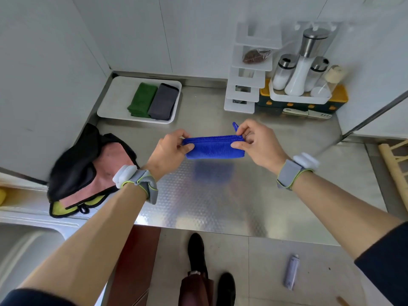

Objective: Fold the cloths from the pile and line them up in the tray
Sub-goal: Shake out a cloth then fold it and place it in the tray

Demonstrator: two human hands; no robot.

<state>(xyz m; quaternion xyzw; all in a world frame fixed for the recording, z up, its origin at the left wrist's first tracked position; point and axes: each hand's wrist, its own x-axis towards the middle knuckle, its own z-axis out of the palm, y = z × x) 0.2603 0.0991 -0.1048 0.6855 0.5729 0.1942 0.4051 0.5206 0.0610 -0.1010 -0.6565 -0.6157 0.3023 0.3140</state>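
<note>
A green folded cloth (142, 100) and a grey folded cloth (163, 102), two in all, are laid side by side in the white rectangular tray (114, 93). A third, a folded blue microfibre cloth (214, 149), is pinched at its ends by the left hand (174, 146) and the right hand (254, 140) above the steel counter (220, 195). At least three are judged left in the black, pink and yellow pile (88, 166).

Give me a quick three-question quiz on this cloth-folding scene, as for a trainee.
1. True or false: the white tray holds three folded cloths.
2. What colour is the held cloth, pinched by the left hand and right hand? A red, B blue, C white.
3. Fill in: the unfolded pile lies on the person's ____ side.
Key: 1 false, only a green cloth and a grey cloth; 2 B; 3 left.
</note>
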